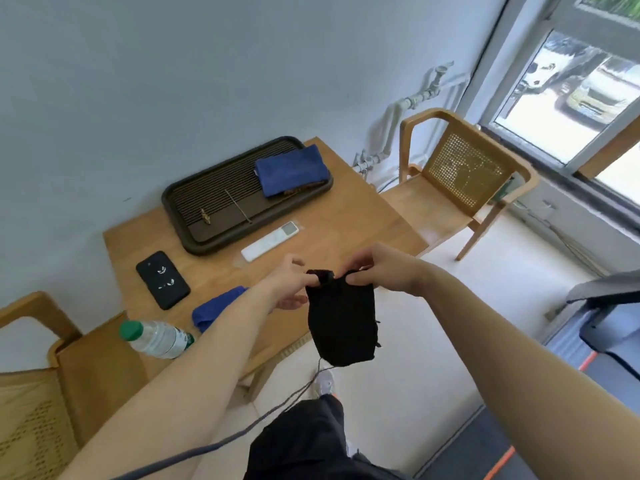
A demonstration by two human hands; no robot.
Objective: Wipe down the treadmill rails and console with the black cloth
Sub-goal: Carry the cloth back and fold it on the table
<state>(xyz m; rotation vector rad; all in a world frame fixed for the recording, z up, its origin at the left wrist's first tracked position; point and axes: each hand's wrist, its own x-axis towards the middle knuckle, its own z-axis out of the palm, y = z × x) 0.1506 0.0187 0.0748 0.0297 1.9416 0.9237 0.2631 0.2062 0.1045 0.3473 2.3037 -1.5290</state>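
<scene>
The black cloth (pixel 341 320) hangs in front of me, above the floor by the table's front edge. My left hand (pixel 289 285) pinches its top left corner and my right hand (pixel 377 268) pinches its top right corner, so it hangs down between them. Part of the treadmill (pixel 609 317), grey with an orange stripe, shows at the right edge, well apart from both hands.
A wooden table (pixel 339 220) holds a dark slatted tray (pixel 214 206) with a blue cloth (pixel 291 169), a white remote (pixel 270 240), a black phone (pixel 162 280), a second blue cloth (pixel 214 311) and a water bottle (pixel 156 339). Wooden chairs (pixel 464 174) stand at either end. A grey cable (pixel 242 431) runs across my legs.
</scene>
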